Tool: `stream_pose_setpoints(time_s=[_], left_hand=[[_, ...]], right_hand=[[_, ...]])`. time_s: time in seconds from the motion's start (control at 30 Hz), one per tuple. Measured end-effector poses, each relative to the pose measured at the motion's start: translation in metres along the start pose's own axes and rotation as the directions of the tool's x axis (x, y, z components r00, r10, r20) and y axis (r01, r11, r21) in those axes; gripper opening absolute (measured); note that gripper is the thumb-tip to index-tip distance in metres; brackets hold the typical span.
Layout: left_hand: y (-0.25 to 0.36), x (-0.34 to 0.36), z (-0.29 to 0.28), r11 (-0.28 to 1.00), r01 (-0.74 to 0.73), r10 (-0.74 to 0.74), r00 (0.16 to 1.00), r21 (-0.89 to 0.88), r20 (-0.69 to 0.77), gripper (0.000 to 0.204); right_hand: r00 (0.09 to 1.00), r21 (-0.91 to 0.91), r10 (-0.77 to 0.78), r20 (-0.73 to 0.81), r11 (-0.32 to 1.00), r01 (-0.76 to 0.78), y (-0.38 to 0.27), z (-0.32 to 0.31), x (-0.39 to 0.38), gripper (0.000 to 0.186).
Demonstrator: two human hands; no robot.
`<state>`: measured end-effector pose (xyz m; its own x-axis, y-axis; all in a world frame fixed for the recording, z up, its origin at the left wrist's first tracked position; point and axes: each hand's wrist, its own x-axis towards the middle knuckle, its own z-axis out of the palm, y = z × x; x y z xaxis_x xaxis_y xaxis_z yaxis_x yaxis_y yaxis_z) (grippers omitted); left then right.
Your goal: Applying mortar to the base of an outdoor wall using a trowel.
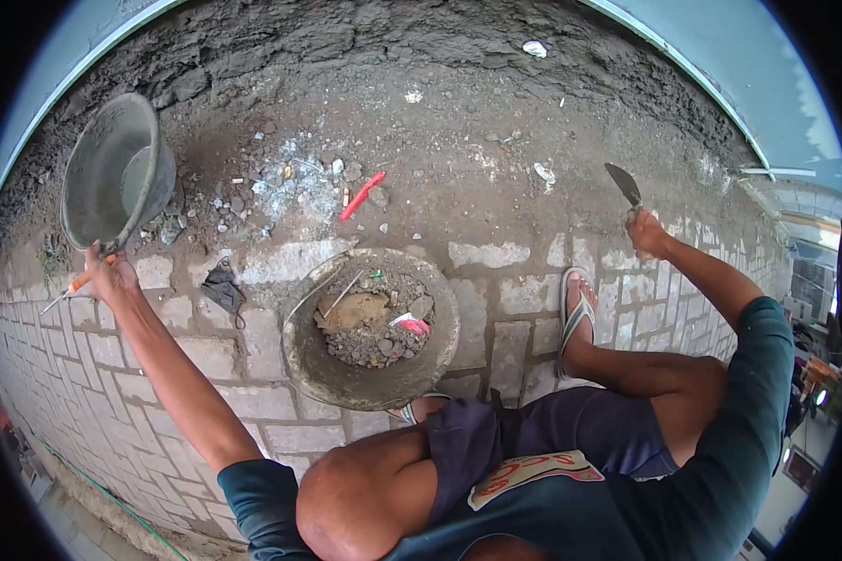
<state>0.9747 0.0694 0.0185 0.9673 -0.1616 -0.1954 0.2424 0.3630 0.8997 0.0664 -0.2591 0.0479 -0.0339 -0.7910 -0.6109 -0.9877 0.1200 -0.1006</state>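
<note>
At the far left, my left hand (112,276) is closed at the near rim of a tilted grey bucket (84,178) with a little pale, wet-looking matter inside. The same hand also holds an orange-handled tool (81,281) with a thin metal shaft, like a screwdriver. On the right, my right hand (647,234) grips a pointing trowel (624,185), its dark blade up and away from me over the soil. Between my arms, in front of my knees, stands a larger dirt-caked bucket (295,348) holding rubble (374,346), a brownish lump and bits of litter.
Grey paving bricks (206,355) lie under me, bordering a strip of bare soil (458,178) before a pale blue wall (767,65). A red plastic piece (362,196) and a whitish powdery patch (295,187) lie on the soil. A dark cloth (223,288) rests left of the larger bucket.
</note>
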Motion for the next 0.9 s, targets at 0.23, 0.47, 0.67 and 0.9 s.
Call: stream_pose_setpoints(time_s=[0.23, 0.47, 0.67, 0.9], left_hand=[[-0.059, 0.054, -0.073, 0.999, -0.038, 0.040, 0.995, 0.026, -0.096, 0.046], [-0.023, -0.194, -0.077, 0.807, 0.186, -0.331, 0.929, 0.560, 0.167, 0.068], [-0.022, -0.352, -0.091, 0.718, 0.307, -0.606, 0.717, 0.625, 0.344, 0.088], [-0.048, -0.379, -0.060, 0.930, 0.311, -0.349, 0.913, 0.194, 0.211, 0.067]], right_hand=[[0.864, 0.733, 0.353, -0.358, 0.680, 0.026, -0.177, 0.204, 0.028, 0.028], [0.943, 0.656, -0.329, -0.046, 0.702, 0.277, -0.308, 0.177, -0.050, 0.029], [0.906, 0.731, 0.240, -0.348, 0.675, 0.102, -0.236, 0.106, 0.040, 0.033], [0.934, 0.608, 0.064, -0.350, 0.774, 0.175, -0.299, 0.153, 0.056, 0.032]])
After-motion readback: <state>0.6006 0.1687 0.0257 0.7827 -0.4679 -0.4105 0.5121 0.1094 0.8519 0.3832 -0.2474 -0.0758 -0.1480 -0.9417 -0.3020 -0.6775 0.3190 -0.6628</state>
